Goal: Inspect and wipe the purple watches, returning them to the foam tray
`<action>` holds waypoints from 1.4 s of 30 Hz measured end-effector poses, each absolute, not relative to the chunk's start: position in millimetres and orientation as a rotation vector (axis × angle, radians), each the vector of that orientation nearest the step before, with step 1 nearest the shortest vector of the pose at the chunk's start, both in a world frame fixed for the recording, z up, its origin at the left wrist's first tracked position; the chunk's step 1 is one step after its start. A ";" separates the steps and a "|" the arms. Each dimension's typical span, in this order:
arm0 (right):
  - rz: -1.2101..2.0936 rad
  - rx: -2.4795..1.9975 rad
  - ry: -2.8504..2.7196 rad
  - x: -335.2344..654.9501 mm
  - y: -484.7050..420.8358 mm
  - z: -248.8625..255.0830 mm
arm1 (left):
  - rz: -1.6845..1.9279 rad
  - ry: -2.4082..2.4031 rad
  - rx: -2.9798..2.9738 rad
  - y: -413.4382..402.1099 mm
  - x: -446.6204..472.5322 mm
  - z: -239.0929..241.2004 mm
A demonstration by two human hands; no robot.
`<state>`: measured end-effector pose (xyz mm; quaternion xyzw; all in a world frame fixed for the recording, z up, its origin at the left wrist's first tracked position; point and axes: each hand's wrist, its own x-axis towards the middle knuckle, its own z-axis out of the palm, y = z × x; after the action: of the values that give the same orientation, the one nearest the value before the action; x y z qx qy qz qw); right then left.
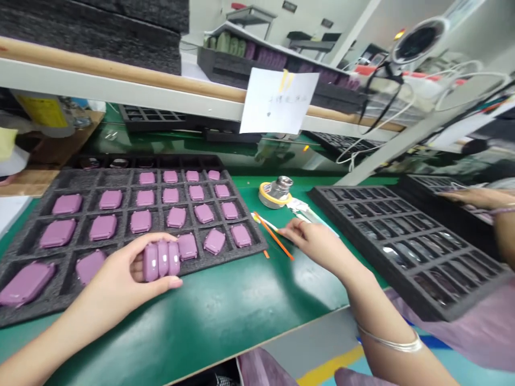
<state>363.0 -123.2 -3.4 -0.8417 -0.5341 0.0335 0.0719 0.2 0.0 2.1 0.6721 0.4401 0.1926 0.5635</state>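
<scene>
My left hand is closed around a row of three glossy purple cases, held on edge between fingers and thumb. It is over the front edge of a black foam tray, whose compartments hold many more rounded purple cases. My right hand is low over the green bench, its fingertips pinched at the end of a thin white stick. An orange stick lies beside it, close to those fingertips. Behind that hand stands a metal dispenser bottle with a yellow ring around it.
At right, a second foam tray holds dark, glassy pieces; another person's hand reaches over a tray beyond it. A shelf with a hanging paper note crosses above the bench. Small packets lie behind my right hand.
</scene>
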 end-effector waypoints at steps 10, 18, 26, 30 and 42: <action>-0.048 -2.798 -1.322 427.5 -132.4 13.4 | 0.466 1.066 1.624 8.1 -4.1 -8.1; -0.043 -2.735 -1.343 420.6 -151.8 0.5 | 0.509 1.091 1.572 -2.0 2.5 1.6; -0.314 -2.416 -1.406 410.9 -73.3 31.3 | 0.420 1.047 1.599 5.3 0.2 1.9; -0.315 -2.390 -1.505 411.8 -38.0 48.1 | 0.420 1.026 1.568 -0.1 0.2 8.6; 0.074 -1.301 -2.105 230.1 -51.9 38.2 | 0.473 0.905 1.555 -2.3 -3.4 2.9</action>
<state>230.1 -51.9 38.2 -0.4967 -0.8036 0.0284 0.3266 -3.4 -2.3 2.9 0.6700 0.3901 0.2036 0.5978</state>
